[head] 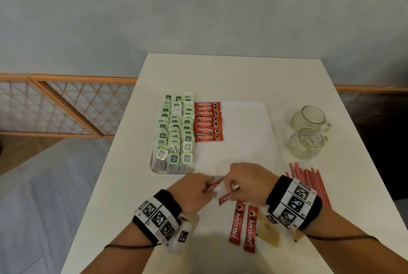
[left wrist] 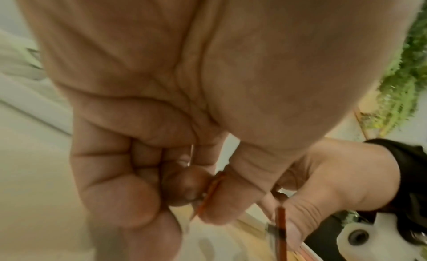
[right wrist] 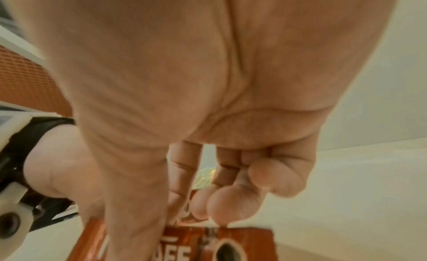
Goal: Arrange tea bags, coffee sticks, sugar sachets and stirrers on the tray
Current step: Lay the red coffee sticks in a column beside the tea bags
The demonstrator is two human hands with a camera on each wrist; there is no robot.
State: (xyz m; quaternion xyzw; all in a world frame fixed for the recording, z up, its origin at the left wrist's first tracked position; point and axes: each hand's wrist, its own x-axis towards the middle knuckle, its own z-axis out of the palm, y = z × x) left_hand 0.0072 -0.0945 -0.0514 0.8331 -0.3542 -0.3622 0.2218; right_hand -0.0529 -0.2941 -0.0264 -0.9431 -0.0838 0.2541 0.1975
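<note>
The white tray holds three columns of green-tagged tea bags along its left side and a column of red coffee sticks beside them. Just in front of the tray, my left hand pinches a red coffee stick, seen edge-on between thumb and finger in the left wrist view. Close beside it, my right hand pinches another coffee stick. Two more coffee sticks lie on the table below my right hand. Tan sugar sachets are partly hidden under my right wrist. Red stirrers lie at the right.
Two clear glass mugs stand right of the tray on the white table. The tray's right half is bare. A wooden lattice railing runs behind the table at the left.
</note>
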